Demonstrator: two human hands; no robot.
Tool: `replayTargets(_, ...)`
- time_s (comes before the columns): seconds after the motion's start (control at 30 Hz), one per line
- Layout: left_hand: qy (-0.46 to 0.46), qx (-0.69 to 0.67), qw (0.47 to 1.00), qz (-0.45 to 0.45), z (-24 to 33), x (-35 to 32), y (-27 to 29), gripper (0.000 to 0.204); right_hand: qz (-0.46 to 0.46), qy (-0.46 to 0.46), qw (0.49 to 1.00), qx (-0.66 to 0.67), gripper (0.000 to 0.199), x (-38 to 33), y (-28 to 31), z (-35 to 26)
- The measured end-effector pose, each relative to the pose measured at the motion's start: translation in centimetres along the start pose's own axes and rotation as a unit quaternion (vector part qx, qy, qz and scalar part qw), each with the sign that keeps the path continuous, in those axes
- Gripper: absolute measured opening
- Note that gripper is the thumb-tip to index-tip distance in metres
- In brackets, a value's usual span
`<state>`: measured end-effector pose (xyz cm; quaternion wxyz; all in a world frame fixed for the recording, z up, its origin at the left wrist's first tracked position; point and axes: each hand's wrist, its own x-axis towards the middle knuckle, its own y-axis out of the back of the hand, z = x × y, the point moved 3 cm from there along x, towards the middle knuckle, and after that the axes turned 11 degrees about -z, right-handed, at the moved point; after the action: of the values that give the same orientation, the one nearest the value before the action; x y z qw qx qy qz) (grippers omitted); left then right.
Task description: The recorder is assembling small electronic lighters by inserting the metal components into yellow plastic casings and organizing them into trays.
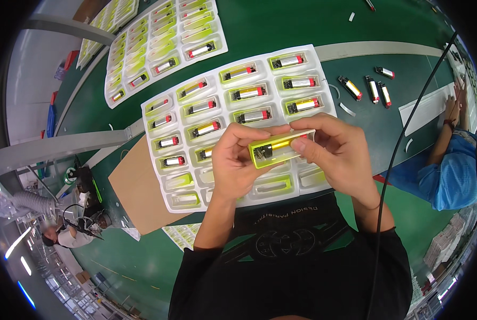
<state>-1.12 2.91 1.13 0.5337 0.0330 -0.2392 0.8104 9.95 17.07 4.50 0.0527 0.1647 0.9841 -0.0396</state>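
My left hand (232, 162) grips a small yellow-green and white case (287, 156) by its left end, fingers behind and thumb below. Closed round the right end of that case is my right hand (342, 154), its thumb laid over the open side. Inside the case sits a battery assembly (275, 149) with a yellow-and-silver body and a black end at the left; the thumb partly hides its right end. Both hands are above a white moulded tray (215, 90). Most of its pockets hold similar cases with battery assemblies, while several near cases show no battery inside.
A second filled tray (177, 45) lies at the far left on the green table (265, 24). Several loose battery assemblies (372, 88) lie to the right. A black cable (406, 133) crosses the view. Another person in a blue garment (446, 173) works at the right. Brown cardboard (137, 192) is at the left.
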Motion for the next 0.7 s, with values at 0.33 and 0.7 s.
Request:
replayTargets(0.33, 0.177, 0.188, 0.964, 0.068, 1.9, -0.4, 0.0, 0.027, -0.033, 0.081, 0.972, -0.218, 0.020, 0.7, -0.1, -0.5)
replayTargets(0.7, 0.279, 0.351, 0.891, -0.072, 3.4, -2.2, -1.5, 0.027, -0.185, 0.158, 0.879, -0.411, 0.028, -1.9, -0.6, 1.5)
